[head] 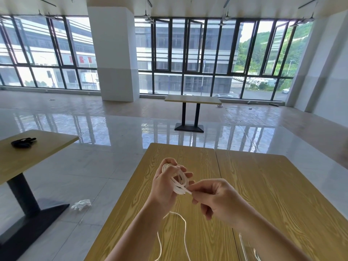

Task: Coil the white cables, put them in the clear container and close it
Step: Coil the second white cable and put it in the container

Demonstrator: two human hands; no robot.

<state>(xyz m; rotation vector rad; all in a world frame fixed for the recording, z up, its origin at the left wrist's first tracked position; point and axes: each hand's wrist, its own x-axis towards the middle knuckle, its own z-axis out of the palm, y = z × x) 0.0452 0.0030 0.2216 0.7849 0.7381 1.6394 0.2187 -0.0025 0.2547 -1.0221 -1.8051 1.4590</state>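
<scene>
Left hand (165, 187) clamped on white cable (179, 182) coil; right hand (216, 199) pinches strand beside it. Cable light, limp, springy; grip across loops.

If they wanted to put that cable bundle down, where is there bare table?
The far half of the table, beyond both hands, is bare, and so is the right tabletop. It is crowded near the body: the loose cable trails there, and a clear container edge shows bottom right.
</scene>
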